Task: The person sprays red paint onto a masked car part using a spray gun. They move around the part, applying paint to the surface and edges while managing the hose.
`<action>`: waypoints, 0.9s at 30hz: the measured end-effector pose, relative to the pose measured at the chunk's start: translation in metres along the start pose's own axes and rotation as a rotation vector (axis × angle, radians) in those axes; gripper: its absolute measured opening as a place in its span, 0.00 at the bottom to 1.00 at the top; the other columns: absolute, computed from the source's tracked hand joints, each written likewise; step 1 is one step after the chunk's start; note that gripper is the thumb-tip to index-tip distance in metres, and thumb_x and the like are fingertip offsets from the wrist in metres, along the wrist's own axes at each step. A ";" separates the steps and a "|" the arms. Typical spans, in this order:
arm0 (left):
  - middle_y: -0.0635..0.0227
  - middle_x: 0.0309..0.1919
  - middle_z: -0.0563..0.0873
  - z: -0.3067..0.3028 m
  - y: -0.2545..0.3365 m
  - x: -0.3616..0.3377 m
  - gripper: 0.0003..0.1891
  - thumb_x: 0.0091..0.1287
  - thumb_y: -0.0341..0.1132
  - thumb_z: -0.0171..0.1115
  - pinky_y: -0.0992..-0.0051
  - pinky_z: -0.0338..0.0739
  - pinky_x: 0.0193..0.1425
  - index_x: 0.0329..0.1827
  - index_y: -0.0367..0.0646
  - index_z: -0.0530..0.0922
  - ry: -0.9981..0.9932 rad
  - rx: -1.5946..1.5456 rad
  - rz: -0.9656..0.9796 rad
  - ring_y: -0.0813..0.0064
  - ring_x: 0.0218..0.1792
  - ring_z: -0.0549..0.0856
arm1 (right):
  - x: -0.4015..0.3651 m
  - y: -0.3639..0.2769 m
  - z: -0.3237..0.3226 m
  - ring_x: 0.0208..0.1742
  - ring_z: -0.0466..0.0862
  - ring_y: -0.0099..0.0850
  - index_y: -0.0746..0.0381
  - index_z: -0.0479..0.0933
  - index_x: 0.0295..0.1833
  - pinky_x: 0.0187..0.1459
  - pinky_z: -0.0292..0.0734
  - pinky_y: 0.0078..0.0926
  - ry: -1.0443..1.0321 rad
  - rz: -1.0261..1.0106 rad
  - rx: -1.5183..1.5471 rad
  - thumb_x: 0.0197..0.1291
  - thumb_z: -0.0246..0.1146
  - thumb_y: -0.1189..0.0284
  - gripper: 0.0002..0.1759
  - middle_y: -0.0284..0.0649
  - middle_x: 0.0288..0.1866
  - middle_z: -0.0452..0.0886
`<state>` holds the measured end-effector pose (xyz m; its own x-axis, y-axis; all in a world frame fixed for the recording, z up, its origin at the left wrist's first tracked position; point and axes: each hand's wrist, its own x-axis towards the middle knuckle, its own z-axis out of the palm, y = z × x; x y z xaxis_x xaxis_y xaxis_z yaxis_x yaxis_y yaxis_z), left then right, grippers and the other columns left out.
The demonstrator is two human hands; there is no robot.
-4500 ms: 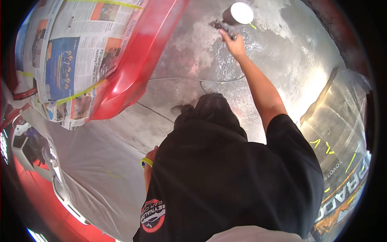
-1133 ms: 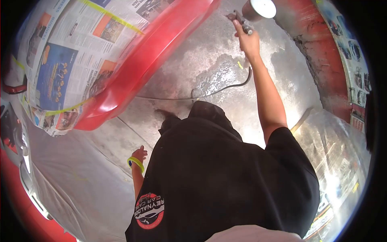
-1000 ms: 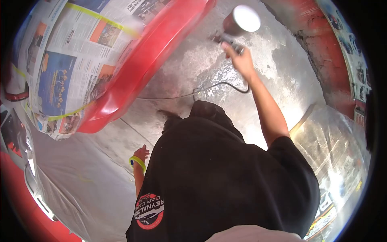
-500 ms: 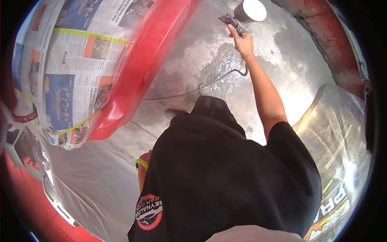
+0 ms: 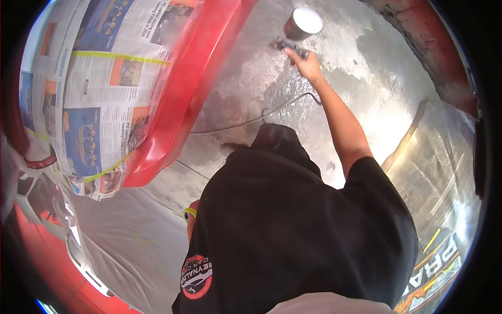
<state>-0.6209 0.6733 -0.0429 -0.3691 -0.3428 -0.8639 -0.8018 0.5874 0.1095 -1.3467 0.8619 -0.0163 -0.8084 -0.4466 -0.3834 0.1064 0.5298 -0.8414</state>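
Note:
My right hand [image 5: 304,64] is stretched out ahead and grips a paint spray gun [image 5: 294,34] with a metal cup on top. A thin hose [image 5: 272,107] trails from it across the wet concrete floor [image 5: 361,68]. The gun hangs to the right of a glossy red car panel [image 5: 183,89] masked with newspaper [image 5: 99,89] and yellow tape. My left hand [image 5: 192,206] hangs low beside my black shirt; only a sliver of it shows, with a yellow-green band at the wrist [image 5: 189,212], and its fingers are hidden.
Grey plastic sheeting [image 5: 130,246] covers a car at lower left, with red bodywork [image 5: 36,246] beyond it. Clear plastic over printed boxes [image 5: 444,209] lies at right. A red-stained wall [image 5: 434,42] curves along the upper right.
My right hand with the spray gun has swung a little left and lower, toward the red panel. My left hand has slipped further behind my shirt.

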 end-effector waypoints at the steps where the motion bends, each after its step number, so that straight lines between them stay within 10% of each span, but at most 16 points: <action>1: 0.46 0.43 0.87 -0.001 0.000 -0.001 0.22 0.74 0.51 0.48 0.53 0.80 0.47 0.57 0.42 0.74 -0.007 0.002 -0.007 0.45 0.46 0.86 | 0.012 0.001 -0.001 0.27 0.79 0.24 0.63 0.85 0.36 0.35 0.75 0.29 0.111 0.014 -0.004 0.56 0.68 0.39 0.33 0.37 0.26 0.83; 6: 0.46 0.44 0.87 -0.006 0.003 -0.010 0.23 0.74 0.52 0.48 0.54 0.80 0.47 0.56 0.41 0.74 -0.026 0.002 -0.031 0.46 0.46 0.86 | 0.029 0.006 -0.002 0.30 0.82 0.28 0.64 0.85 0.36 0.37 0.77 0.30 0.210 0.026 0.039 0.56 0.67 0.36 0.36 0.38 0.27 0.84; 14: 0.46 0.44 0.87 -0.005 0.010 -0.015 0.23 0.74 0.52 0.48 0.54 0.81 0.47 0.56 0.41 0.75 -0.019 -0.033 -0.065 0.46 0.46 0.86 | -0.018 0.037 0.011 0.35 0.86 0.32 0.65 0.86 0.41 0.44 0.79 0.34 -0.267 -0.004 -0.092 0.53 0.68 0.35 0.38 0.41 0.30 0.87; 27: 0.47 0.44 0.87 -0.008 0.016 -0.008 0.23 0.74 0.52 0.48 0.55 0.81 0.47 0.56 0.40 0.75 -0.010 -0.043 -0.072 0.48 0.46 0.87 | 0.033 -0.032 -0.072 0.20 0.74 0.24 0.65 0.82 0.31 0.27 0.70 0.27 0.297 -0.167 0.132 0.56 0.69 0.40 0.34 0.34 0.22 0.80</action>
<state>-0.6341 0.6800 -0.0301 -0.3053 -0.3754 -0.8751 -0.8454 0.5299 0.0677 -1.4189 0.8825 0.0252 -0.9518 -0.2800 -0.1253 0.0165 0.3612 -0.9324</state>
